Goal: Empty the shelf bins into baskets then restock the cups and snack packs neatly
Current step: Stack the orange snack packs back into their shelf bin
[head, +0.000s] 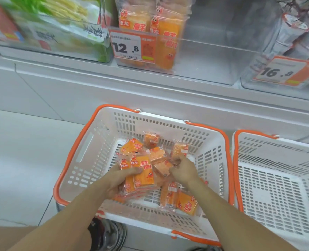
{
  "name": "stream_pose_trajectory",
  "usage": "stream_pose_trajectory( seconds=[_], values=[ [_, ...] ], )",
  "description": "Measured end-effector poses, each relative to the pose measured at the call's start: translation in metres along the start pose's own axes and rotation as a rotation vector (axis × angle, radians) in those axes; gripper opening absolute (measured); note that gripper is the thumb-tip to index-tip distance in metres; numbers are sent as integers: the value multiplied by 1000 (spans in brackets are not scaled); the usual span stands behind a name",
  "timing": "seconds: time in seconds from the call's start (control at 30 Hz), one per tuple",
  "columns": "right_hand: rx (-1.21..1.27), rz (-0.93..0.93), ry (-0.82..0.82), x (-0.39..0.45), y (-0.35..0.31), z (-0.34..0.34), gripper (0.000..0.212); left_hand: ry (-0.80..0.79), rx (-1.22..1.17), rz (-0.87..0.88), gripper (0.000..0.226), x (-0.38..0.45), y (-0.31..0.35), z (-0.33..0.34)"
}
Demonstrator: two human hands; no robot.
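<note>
A stack of orange snack packs (141, 176) is gripped in the left hand (121, 180) low in the white basket (88, 151); another pack is pinched by the right hand (183, 170); loose packs lie around them; restocking, it seems, is being prepared. Above, the clear bin (204, 57) is mostly bare, two packs standing at its left; next, the gathered stack must be squared and lifted there; a second basket (276, 169) sits alongside.

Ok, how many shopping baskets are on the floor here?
2. One basket sits in the middle below the shelf, holding orange snack packs, with both hands inside it. The second basket stands right beside it, cut off by the frame edge; nothing shows in it.
</note>
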State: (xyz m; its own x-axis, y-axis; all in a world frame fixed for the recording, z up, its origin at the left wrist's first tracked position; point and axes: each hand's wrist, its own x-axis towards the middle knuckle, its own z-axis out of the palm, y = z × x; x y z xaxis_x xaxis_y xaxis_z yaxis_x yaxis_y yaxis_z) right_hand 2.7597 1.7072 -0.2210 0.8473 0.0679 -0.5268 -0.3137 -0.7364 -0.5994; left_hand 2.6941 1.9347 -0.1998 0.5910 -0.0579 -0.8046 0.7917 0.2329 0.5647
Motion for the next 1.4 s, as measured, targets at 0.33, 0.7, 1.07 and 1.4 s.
stream_pose_trajectory(
  seconds=[0.33, 0.7, 1.07, 1.4],
  values=[
    [-408, 147, -80, 38, 22, 41, 57, 61, 55, -55, 59, 6, -2, -19],
    [-214, -36, -49, -7, -60, -62, 48, 146, 19, -24, 41, -11, 22, 21],
    [300, -453, -17, -91, -88, -101, 22, 67, 29, 405, 55, -74, 92, 63],
    [504, -310, -230, -123, -133, -168, 59, -113, 502, 604, 63, -162, 180, 79]
  ],
)
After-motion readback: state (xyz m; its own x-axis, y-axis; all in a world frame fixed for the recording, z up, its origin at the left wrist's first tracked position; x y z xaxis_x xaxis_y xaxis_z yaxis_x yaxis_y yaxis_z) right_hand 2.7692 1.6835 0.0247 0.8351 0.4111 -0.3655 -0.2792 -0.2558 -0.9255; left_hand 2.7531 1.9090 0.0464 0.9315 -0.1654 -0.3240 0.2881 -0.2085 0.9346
